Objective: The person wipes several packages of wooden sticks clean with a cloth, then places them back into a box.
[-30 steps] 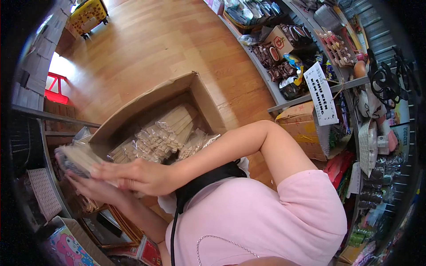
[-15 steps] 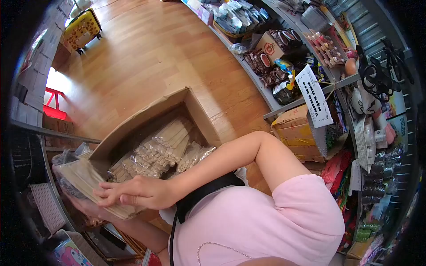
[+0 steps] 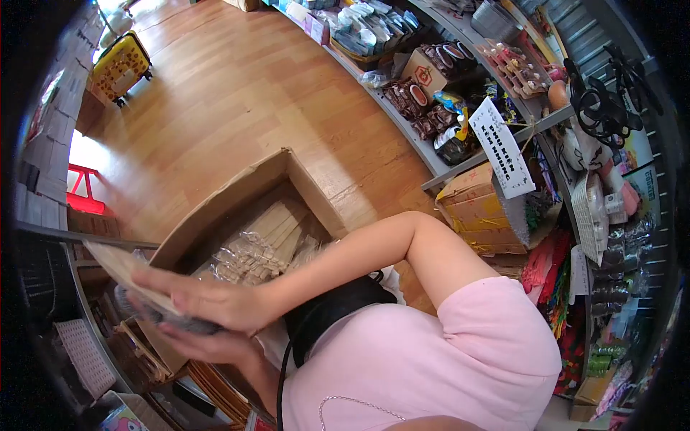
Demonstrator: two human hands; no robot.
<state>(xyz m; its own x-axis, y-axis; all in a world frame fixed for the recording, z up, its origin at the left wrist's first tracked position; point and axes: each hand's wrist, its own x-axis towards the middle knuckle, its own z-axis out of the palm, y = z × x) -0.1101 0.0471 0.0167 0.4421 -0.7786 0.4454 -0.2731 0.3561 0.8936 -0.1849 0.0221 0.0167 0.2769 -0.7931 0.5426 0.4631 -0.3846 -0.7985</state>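
Observation:
A pack of flat, pale wooden sticks [image 3: 118,264] is held tilted at the left edge of the cardboard box [image 3: 314,190]. My right hand [image 3: 205,298] grips the pack from above, fingers pressed along it and smeared by motion. Below it, my left hand [image 3: 198,345] is closed around the pack's lower side. Between the hands shows a dark grey, fuzzy-looking thing [image 3: 180,317], too blurred to name. Inside the box lie several clear bags of wooden sticks [image 3: 251,255], partly covered by my right forearm.
Shelves with bagged goods [image 3: 377,25] and a white sign [image 3: 503,147] run along the right. A taped carton [image 3: 474,205] sits under them. On the wooden floor [image 3: 244,93] stands a yellow suitcase [image 3: 122,66]. At left are a red plastic item [image 3: 85,188] and a white perforated basket [image 3: 85,355].
The pack of sticks has tilted up more edge-on. My left hand has moved in toward my right hand and up beneath it. The whole view has shifted slightly.

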